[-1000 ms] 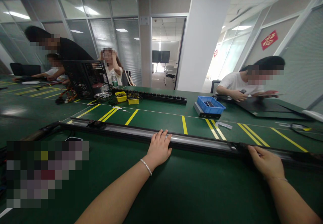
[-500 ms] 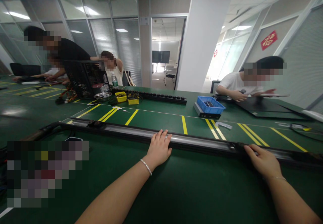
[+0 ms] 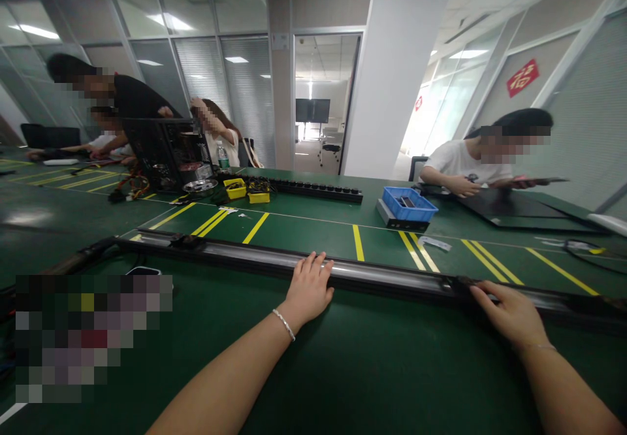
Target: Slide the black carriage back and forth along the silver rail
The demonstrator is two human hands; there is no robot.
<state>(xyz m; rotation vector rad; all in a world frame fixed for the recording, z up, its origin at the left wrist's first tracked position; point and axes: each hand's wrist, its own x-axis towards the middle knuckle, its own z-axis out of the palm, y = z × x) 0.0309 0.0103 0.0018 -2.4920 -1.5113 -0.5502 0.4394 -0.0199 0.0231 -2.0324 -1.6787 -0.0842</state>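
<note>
The left hand is laid flat, fingers spread and unclenched, on a long rail whose silver top strip is flanked by dark edges; nothing is gripped, the palm resting on the green table just short of the rail and the fingertips draped over its near edge. The right hand is placed farther along the same rail, its fingers extended and pressed against a black clamp-like block seated on the rail; whether that block is pinched or merely touched cannot be told, since the fingertips are seen from behind.

The rail is laid across the table directly ahead of both hands, its long axis running from left to right and slightly downward toward the right in the head view. The black block is touched by the right hand and is well apart from the left. A second dark block is seen on the rail toward its left end, nearer the left hand.

Beyond the rail, yellow floor-style lines, a blue bin and yellow boxes are spread on the table, with other people seated at its far edges. The rail's right end is lost in shadow, and a patch at lower left is blurred out.
</note>
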